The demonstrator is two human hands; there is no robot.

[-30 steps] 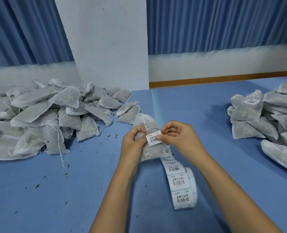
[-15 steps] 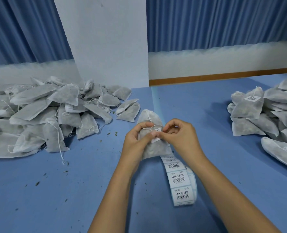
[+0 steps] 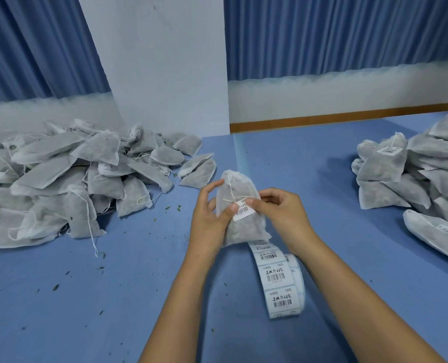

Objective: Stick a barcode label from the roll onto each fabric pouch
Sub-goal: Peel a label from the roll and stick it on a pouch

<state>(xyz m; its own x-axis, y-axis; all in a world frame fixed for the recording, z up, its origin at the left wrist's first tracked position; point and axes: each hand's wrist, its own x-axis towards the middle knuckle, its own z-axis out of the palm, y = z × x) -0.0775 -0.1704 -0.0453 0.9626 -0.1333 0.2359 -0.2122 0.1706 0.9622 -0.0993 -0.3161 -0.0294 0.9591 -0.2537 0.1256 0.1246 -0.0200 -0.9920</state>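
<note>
The left hand [image 3: 209, 221] is gripping the fabric pouch [image 3: 241, 231], thumb pressing the barcode label [image 3: 242, 209] on it — the right hand [image 3: 280, 210], fingers curled, is pinching the label's far edge. The roll [image 3: 278, 284] is lying just beneath both.

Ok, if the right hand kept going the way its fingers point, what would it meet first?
The barcode label on the pouch: the right hand points toward the other hand, and its fingertips seem to touch the label's near edge. Just past it lies the thumb of the left hand.
</note>
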